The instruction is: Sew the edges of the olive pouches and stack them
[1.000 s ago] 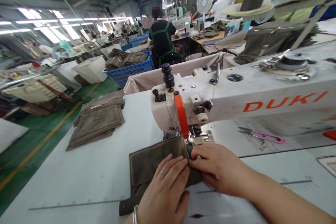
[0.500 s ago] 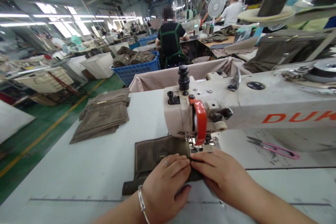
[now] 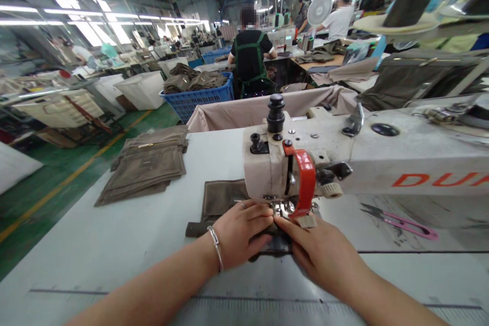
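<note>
An olive-brown canvas piece (image 3: 223, 201) lies folded on the white sewing table (image 3: 114, 224), with its far end running under the presser foot (image 3: 282, 209) of a white Duki sewing machine (image 3: 275, 173). My left hand (image 3: 244, 229), with a metal bangle (image 3: 216, 247) on its wrist, presses the canvas from the left. My right hand (image 3: 321, 254) grips the near edge from the right. Their fingertips nearly meet just before the foot. The needle area is partly hidden by a red-orange guard (image 3: 305, 178).
A stack of olive canvas panels (image 3: 143, 168) lies on the table to the left. Pink thread snips (image 3: 405, 226) lie to the right, beneath the machine arm. Beyond stand a blue basket (image 3: 198, 99) of folded pieces and a co-worker (image 3: 250, 58) in a dark apron.
The canvas has shifted further under the machine and lies straighter. My left hand has moved forward over it, towards the presser foot. The view has turned, so the machine appears further right.
</note>
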Motion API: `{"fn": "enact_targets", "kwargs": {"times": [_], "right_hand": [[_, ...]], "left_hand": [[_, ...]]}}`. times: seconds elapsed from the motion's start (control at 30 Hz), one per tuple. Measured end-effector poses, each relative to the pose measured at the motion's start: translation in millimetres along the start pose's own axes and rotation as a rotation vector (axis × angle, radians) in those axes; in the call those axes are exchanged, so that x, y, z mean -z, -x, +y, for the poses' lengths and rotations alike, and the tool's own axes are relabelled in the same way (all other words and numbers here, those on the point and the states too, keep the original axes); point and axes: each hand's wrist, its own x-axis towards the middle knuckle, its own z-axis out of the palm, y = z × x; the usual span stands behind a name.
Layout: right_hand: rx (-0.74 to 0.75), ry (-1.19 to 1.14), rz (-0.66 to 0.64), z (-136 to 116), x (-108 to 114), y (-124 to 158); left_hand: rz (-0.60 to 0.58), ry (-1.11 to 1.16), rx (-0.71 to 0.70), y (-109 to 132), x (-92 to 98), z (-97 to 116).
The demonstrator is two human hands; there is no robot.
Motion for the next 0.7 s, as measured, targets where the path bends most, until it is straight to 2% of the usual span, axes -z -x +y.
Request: {"fn": "enact_targets", "kwargs": {"times": [0.1, 0.2, 0.37, 0.43, 0.57, 0.7], "right_hand": [[-0.047, -0.014, 0.095, 0.5, 2.8, -0.6], [-0.112, 0.098, 0.197, 3.9, 6.9, -2.8], [-0.148, 0.218, 0.170, 6.8, 12.3, -5.3], [-0.118, 0.153, 0.175, 4.2, 12.1, -4.7], [0.056, -0.054, 0.148, -2.4, 4.7, -3.6], [0.078, -0.114, 0.159, -3.8, -2.7, -3.6]], "left_hand": [[-0.014, -0.004, -0.069, 5.5, 6.6, -15.6], [0.056, -0.028, -0.065, 12.9, 10.9, -20.7], [0.141, -0.023, -0.055, 15.1, 1.5, -3.6], [0.167, -0.029, -0.043, 12.4, -6.3, 5.3], [0.225, -0.039, -0.015, 7.9, -16.9, 17.4], [0.224, -0.021, 0.070, 7.2, -17.5, 21.9]]}}
